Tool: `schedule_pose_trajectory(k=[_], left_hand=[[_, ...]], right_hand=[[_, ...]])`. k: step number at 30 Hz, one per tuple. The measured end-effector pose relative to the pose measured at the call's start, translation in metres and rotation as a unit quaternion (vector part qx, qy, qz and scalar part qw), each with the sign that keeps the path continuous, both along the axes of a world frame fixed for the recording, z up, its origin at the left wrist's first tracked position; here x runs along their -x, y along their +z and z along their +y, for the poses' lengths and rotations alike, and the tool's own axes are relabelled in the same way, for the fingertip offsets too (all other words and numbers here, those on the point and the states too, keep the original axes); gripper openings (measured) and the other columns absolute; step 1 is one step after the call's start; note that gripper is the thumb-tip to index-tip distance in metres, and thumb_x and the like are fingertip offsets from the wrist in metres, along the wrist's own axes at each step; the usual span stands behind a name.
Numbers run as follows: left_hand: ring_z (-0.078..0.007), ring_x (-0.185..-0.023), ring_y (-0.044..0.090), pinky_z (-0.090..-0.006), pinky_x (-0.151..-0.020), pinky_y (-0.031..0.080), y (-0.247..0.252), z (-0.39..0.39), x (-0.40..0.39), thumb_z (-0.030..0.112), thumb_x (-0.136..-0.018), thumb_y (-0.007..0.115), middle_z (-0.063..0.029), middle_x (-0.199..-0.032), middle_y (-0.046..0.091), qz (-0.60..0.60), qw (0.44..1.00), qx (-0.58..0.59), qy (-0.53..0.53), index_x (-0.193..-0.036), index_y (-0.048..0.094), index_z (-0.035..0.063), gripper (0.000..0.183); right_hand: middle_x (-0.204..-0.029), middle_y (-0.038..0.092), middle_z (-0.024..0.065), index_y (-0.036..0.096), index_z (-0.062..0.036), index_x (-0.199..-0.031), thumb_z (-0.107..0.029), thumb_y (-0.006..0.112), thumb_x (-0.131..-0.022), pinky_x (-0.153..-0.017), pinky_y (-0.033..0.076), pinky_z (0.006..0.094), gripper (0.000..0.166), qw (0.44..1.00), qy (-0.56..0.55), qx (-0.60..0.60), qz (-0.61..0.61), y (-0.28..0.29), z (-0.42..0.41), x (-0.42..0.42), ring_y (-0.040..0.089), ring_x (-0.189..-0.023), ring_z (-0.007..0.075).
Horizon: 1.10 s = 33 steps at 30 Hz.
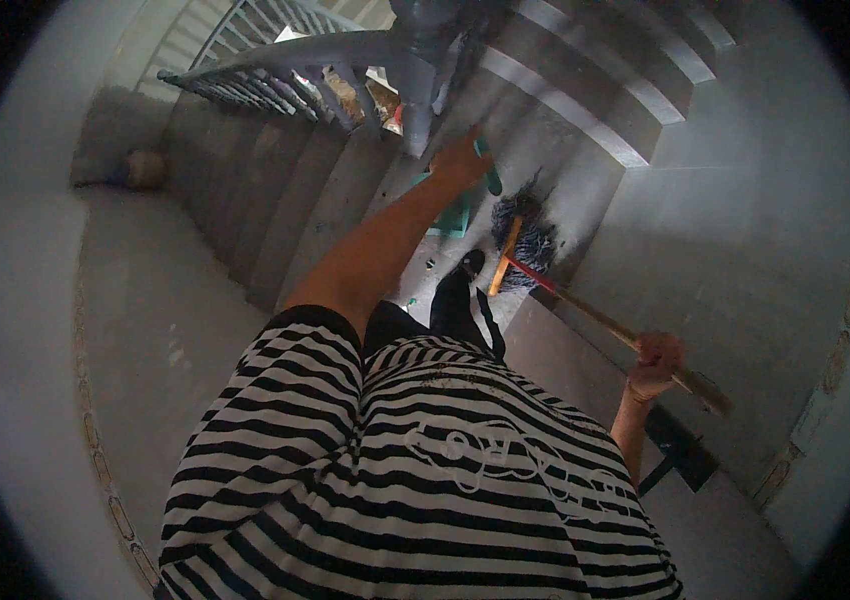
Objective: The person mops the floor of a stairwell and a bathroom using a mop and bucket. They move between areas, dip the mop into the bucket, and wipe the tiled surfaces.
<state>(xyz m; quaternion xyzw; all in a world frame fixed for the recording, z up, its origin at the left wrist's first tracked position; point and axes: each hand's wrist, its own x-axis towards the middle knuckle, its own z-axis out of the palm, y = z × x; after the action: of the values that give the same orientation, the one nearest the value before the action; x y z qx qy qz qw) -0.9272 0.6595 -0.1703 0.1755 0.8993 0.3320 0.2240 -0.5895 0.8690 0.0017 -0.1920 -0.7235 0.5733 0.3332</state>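
Observation:
My left hand (464, 163) is closed around a teal handle (493, 177) above the stair landing. Below the forearm shows part of a teal dustpan (451, 222); the arm hides the rest, and I cannot tell how handle and pan join. In my right hand (660, 364) is the wooden stick of a push broom (597, 319). Its yellow head block (506, 256) and dark, shaggy bristles (533, 251) rest on the landing, beside my dark shoe (473, 261). Dark dirt (563, 229) streaks the floor around the bristles.
Concrete steps (297, 202) descend on the left, beside a grey balustrade (320, 56) with a thick newel post (419, 90). Other steps (567, 112) rise at the upper right. A round brownish object (145, 169) stands far left. A black flat-headed item (680, 450) lies below my right hand.

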Motion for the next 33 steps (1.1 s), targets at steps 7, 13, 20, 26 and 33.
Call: schedule_pose_trajectory(k=[7, 13, 20, 26, 33], left_hand=[[-0.0366, -0.110, 0.050, -0.0418, -0.094, 0.041, -0.011, 0.025, -0.001, 0.025, -0.068, 0.067, -0.0204, -0.121, 0.050, -0.139, 0.969, -0.075, 0.190, -0.137, 0.027, 0.0113, 0.081], [-0.0339, -0.104, 0.054, -0.0385, -0.088, 0.044, -0.052, -0.012, -0.028, 0.024, -0.069, 0.067, -0.0203, -0.118, 0.052, -0.200, 0.912, -0.162, 0.319, -0.132, 0.033, 0.0069, 0.073], [-0.0086, -0.042, 0.040, -0.0284, -0.035, 0.031, 0.025, -0.227, -0.034, 0.041, -0.081, 0.060, 0.0011, -0.057, 0.049, -0.191, 0.948, -0.079, 0.240, -0.101, 0.058, 0.0070, 0.040], [-0.0061, -0.038, 0.037, -0.0238, -0.033, 0.028, 0.244, -0.531, -0.074, 0.025, -0.083, 0.057, 0.0035, -0.057, 0.047, -0.133, 0.953, -0.048, 0.269, -0.109, 0.059, 0.0154, 0.028], [-0.0358, -0.090, 0.057, -0.0436, -0.080, 0.043, 0.087, -0.454, -0.087, 0.054, -0.078, 0.054, -0.0181, -0.091, 0.062, 0.027, 0.946, 0.177, 0.269, -0.091, 0.065, 0.0063, 0.051]], right_hand=[[-0.052, 0.035, 0.0015, 0.042, -0.0083, -0.059, -0.026, 0.038, -0.092, -0.043, 0.026, 0.0253, 0.038, 0.999, -0.033, 0.030, 0.023, -0.014, 0.029, -0.005, 0.029, -0.043, 0.0108], [-0.053, 0.027, -0.0003, 0.034, -0.0131, -0.061, -0.021, 0.037, -0.094, -0.043, 0.019, 0.0275, 0.033, 0.995, 0.074, 0.000, 0.065, -0.011, 0.025, 0.015, 0.020, -0.044, 0.0104], [-0.052, 0.026, -0.0011, 0.033, -0.0124, -0.060, -0.019, 0.041, -0.090, -0.042, 0.020, 0.0281, 0.032, 0.987, 0.075, 0.120, 0.075, -0.015, 0.032, 0.017, 0.020, -0.043, 0.0096], [-0.053, 0.029, -0.0004, 0.035, -0.0113, -0.061, -0.025, 0.047, -0.089, -0.044, 0.027, 0.0297, 0.033, 0.994, 0.069, 0.065, 0.047, -0.015, 0.054, 0.014, 0.028, -0.045, 0.0123], [-0.052, 0.030, -0.0013, 0.036, -0.0124, -0.062, -0.029, 0.048, -0.091, -0.045, 0.032, 0.0309, 0.035, 0.996, 0.068, 0.051, 0.022, -0.026, 0.052, 0.057, 0.031, -0.045, 0.0114]])
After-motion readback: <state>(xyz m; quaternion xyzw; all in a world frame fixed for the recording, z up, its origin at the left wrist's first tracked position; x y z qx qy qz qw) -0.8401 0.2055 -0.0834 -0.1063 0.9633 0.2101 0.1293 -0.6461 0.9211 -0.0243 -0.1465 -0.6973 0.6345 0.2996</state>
